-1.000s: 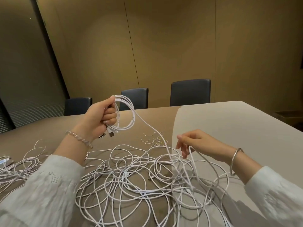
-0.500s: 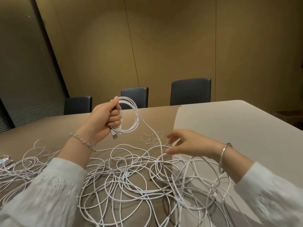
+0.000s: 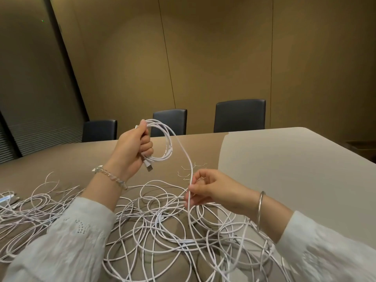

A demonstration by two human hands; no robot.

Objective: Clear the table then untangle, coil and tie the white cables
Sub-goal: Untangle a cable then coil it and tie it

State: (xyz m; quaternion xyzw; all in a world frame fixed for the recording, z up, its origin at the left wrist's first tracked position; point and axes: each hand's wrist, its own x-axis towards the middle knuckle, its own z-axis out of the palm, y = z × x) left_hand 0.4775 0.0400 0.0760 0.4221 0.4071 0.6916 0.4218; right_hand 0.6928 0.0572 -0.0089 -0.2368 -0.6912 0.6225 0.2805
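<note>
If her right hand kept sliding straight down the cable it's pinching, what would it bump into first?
Probably the tangle of white cables on the table. The right hand pinches a strand that runs down into the tangle; the gap is hard to judge.

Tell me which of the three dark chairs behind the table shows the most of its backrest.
The rightmost chair: its backrest stands widest and tallest above the table edge. The middle chair and left chair show less.

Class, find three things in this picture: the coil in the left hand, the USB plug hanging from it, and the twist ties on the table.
coil (image 3: 165, 148), head view, on the right arc of the loops.
USB plug (image 3: 149, 168), head view, on its metal tip.
twist ties (image 3: 184, 176), head view, on one thin wire.
</note>
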